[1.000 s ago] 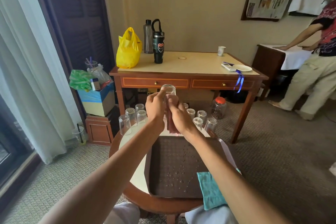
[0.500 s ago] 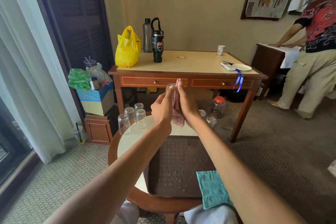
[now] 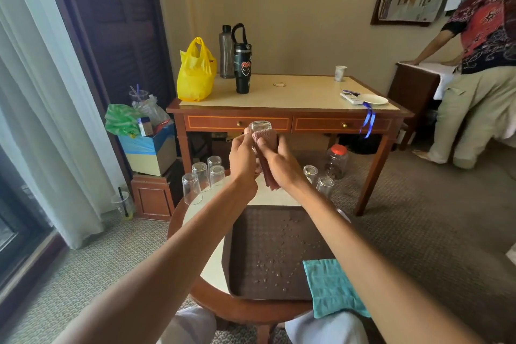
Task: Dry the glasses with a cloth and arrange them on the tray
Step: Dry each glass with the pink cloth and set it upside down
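My left hand (image 3: 242,157) holds a clear glass (image 3: 259,127) upside down above the round table. A pink cloth (image 3: 265,140) is pressed against the side of the glass by my right hand (image 3: 279,160). Below lies a brown tray (image 3: 245,257) with water drops on it and no glasses in it. Several upturned glasses (image 3: 205,176) stand on the table at the far left. Two more glasses (image 3: 318,180) stand at the far right, partly hidden by my right arm.
A teal cloth (image 3: 329,285) hangs over the tray's near right corner. Behind the round table (image 3: 212,265) stands a wooden desk (image 3: 287,114) with a yellow bag, bottles and a plate. A person bends over a chair at the right. Boxes sit at the left.
The pink cloth, hanging loose between my hands before, is now wrapped over the side of the glass. Both hands have shifted slightly. The person at the right has moved closer.
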The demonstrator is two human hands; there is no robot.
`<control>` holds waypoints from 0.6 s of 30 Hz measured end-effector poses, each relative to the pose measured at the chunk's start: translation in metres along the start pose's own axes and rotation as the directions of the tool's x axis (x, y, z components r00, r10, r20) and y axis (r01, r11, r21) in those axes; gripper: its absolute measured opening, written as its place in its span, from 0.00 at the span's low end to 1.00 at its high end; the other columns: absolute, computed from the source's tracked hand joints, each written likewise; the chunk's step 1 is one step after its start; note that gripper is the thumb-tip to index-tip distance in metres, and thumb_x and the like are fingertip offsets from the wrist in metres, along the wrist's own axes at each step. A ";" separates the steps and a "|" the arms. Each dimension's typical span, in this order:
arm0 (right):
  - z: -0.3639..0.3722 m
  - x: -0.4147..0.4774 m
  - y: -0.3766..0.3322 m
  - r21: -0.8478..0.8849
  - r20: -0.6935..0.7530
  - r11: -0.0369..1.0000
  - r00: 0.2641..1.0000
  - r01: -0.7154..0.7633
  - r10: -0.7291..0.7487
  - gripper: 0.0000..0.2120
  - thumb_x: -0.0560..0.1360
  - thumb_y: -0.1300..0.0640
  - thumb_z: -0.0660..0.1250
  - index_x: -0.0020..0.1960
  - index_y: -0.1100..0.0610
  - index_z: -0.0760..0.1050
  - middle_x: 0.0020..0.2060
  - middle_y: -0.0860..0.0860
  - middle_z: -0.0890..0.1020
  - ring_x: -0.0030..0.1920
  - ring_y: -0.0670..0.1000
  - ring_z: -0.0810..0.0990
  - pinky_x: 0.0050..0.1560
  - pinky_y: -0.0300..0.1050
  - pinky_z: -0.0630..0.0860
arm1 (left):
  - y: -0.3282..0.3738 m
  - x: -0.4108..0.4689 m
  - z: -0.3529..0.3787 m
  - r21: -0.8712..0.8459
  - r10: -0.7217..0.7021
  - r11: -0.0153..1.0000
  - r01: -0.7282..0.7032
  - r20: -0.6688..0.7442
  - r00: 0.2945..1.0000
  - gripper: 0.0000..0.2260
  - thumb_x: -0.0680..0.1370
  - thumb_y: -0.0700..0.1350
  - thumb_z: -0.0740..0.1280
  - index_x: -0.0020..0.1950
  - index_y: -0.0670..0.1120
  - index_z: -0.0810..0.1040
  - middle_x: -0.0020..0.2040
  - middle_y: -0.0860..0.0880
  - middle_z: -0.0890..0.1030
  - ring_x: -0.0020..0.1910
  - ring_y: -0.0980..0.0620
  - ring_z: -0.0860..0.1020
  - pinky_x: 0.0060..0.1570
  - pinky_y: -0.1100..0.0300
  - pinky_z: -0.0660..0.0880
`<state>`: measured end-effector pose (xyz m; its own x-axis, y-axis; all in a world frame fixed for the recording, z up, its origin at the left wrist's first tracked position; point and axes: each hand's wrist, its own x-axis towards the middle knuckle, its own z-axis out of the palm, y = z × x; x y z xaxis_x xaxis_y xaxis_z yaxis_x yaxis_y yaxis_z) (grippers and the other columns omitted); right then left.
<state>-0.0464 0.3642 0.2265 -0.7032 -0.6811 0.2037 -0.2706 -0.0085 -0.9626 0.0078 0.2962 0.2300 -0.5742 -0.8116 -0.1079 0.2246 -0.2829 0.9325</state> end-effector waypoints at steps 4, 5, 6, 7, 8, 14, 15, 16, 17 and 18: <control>-0.003 0.002 -0.017 0.135 -0.053 0.990 0.998 -0.028 0.035 0.21 0.83 0.41 0.58 0.61 0.57 0.77 0.44 0.60 0.84 0.31 0.50 0.82 0.31 0.43 0.79 | -0.003 -0.007 0.002 0.058 -0.025 0.998 0.023 0.041 0.999 0.21 0.85 0.60 0.58 0.66 0.49 0.80 0.54 0.47 0.85 0.52 0.49 0.83 0.50 0.55 0.80; -0.004 0.004 -0.020 0.130 -0.064 0.991 0.997 -0.032 0.041 0.25 0.83 0.40 0.55 0.61 0.59 0.78 0.47 0.62 0.85 0.33 0.53 0.84 0.34 0.43 0.81 | -0.004 -0.009 0.003 0.077 0.005 0.997 -0.009 0.060 0.998 0.21 0.84 0.62 0.59 0.68 0.51 0.80 0.57 0.49 0.84 0.55 0.51 0.83 0.53 0.56 0.80; -0.004 0.007 -0.022 0.108 -0.082 0.993 0.995 -0.039 0.048 0.28 0.84 0.39 0.52 0.61 0.59 0.80 0.50 0.60 0.85 0.37 0.54 0.85 0.39 0.44 0.81 | -0.004 -0.011 0.004 0.083 0.045 0.995 -0.051 0.075 0.996 0.22 0.83 0.63 0.61 0.69 0.52 0.79 0.59 0.51 0.83 0.56 0.54 0.82 0.54 0.59 0.78; -0.004 0.010 -0.021 0.096 -0.102 0.993 0.992 -0.063 0.073 0.29 0.83 0.37 0.50 0.57 0.56 0.82 0.50 0.58 0.85 0.40 0.52 0.85 0.42 0.44 0.81 | -0.002 -0.014 0.004 0.085 0.078 0.993 -0.085 0.082 0.994 0.22 0.81 0.64 0.64 0.68 0.53 0.80 0.59 0.52 0.82 0.56 0.57 0.81 0.53 0.61 0.78; -0.003 0.013 -0.019 0.112 -0.117 0.988 0.986 -0.107 0.119 0.29 0.82 0.34 0.49 0.52 0.51 0.83 0.46 0.55 0.86 0.43 0.51 0.85 0.46 0.46 0.82 | -0.001 -0.015 0.004 0.102 0.107 0.988 -0.115 0.076 0.991 0.23 0.77 0.66 0.68 0.67 0.55 0.81 0.61 0.51 0.81 0.56 0.57 0.81 0.54 0.60 0.79; 0.005 0.000 -0.010 0.037 -0.035 0.989 0.989 -0.140 0.141 0.34 0.84 0.37 0.40 0.46 0.54 0.79 0.35 0.50 0.84 0.36 0.44 0.81 0.41 0.42 0.78 | 0.003 -0.006 -0.003 0.088 0.161 0.983 -0.162 0.022 0.987 0.18 0.77 0.61 0.71 0.59 0.51 0.86 0.52 0.50 0.87 0.53 0.53 0.85 0.54 0.56 0.81; 0.009 -0.006 -0.008 -0.014 -0.001 0.993 0.994 -0.113 0.113 0.33 0.84 0.38 0.40 0.43 0.54 0.78 0.29 0.47 0.82 0.31 0.42 0.80 0.36 0.40 0.75 | 0.004 -0.001 -0.007 0.065 0.148 0.987 -0.149 0.012 0.989 0.16 0.79 0.58 0.70 0.58 0.48 0.85 0.50 0.50 0.87 0.52 0.53 0.85 0.51 0.58 0.81; 0.014 -0.012 -0.005 -0.037 0.032 0.997 0.997 -0.074 0.075 0.31 0.84 0.38 0.41 0.43 0.53 0.77 0.26 0.46 0.80 0.29 0.42 0.80 0.34 0.40 0.74 | 0.004 0.003 -0.011 0.049 0.137 0.989 -0.137 0.009 0.991 0.15 0.80 0.56 0.70 0.58 0.47 0.84 0.51 0.49 0.87 0.52 0.52 0.84 0.50 0.58 0.80; 0.019 -0.016 -0.002 -0.033 0.045 0.999 0.999 -0.025 0.027 0.26 0.84 0.39 0.45 0.47 0.51 0.76 0.28 0.45 0.80 0.30 0.43 0.80 0.33 0.39 0.75 | 0.003 0.006 -0.015 0.044 0.128 0.991 -0.128 0.005 0.992 0.15 0.80 0.57 0.70 0.58 0.47 0.83 0.53 0.48 0.86 0.54 0.50 0.83 0.53 0.55 0.81; 0.023 -0.015 0.004 -0.028 0.015 0.999 1.000 0.018 -0.017 0.19 0.85 0.41 0.49 0.53 0.50 0.75 0.32 0.45 0.81 0.32 0.43 0.81 0.33 0.38 0.75 | 0.002 0.008 -0.019 0.036 0.114 0.993 -0.114 -0.012 0.993 0.15 0.79 0.57 0.70 0.59 0.48 0.82 0.55 0.47 0.85 0.56 0.49 0.83 0.57 0.51 0.81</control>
<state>-0.0213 0.3574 0.2156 -0.6888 -0.6916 0.2175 -0.3014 0.0003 -0.9535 0.0186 0.2793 0.2245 -0.5351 -0.8448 -0.0050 0.2600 -0.1704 0.9505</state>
